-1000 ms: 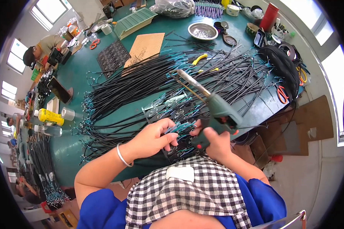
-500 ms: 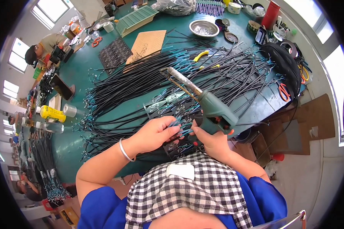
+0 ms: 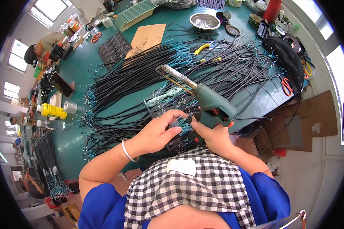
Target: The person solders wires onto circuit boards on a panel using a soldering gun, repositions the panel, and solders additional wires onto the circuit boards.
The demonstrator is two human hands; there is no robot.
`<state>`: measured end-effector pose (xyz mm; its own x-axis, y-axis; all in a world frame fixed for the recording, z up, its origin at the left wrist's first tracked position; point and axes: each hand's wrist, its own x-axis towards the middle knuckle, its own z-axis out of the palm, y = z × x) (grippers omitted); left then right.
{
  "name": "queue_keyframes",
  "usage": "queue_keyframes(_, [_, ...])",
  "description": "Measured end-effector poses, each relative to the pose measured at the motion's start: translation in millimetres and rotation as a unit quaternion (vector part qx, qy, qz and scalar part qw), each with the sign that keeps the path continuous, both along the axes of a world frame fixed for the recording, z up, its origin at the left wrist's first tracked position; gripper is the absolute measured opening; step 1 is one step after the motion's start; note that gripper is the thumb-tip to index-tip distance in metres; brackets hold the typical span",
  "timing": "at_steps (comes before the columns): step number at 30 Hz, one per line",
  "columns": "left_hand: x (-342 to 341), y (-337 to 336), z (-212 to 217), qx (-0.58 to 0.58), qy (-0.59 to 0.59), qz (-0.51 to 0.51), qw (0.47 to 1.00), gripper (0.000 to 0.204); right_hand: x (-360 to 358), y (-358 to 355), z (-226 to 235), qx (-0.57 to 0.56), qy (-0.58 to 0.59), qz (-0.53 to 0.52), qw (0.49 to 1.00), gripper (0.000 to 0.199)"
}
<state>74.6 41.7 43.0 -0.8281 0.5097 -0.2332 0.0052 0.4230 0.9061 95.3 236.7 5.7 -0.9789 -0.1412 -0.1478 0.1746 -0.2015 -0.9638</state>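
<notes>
Table [image 3: 84, 141] edge crowded w/ cables [image 3: 133, 82]; both hands' fingers [image 3: 176, 129] pinching blue wire ends [image 3: 183, 125].

The green soldering gun [image 3: 208, 103] has swung: its tip, earlier aimed toward ten o'clock, now reaches further that way and sits higher. The left hand [image 3: 156, 133] has closed in at three o'clock onto the blue wire ends [image 3: 181, 126], meeting the right hand [image 3: 214, 137].
</notes>
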Motion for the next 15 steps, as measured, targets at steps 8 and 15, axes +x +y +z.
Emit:
queue_keyframes(8, [-1,-6,-8,0.096,-0.042,0.007,0.994,0.016,-2,2,-10,-0.030,-0.036,0.018,0.999,0.047])
queue_keyframes(15, [-6,-1,9,-0.006,0.035,0.020,0.999,0.011,0,3,-5,-0.036,-0.029,0.051,0.998,0.045])
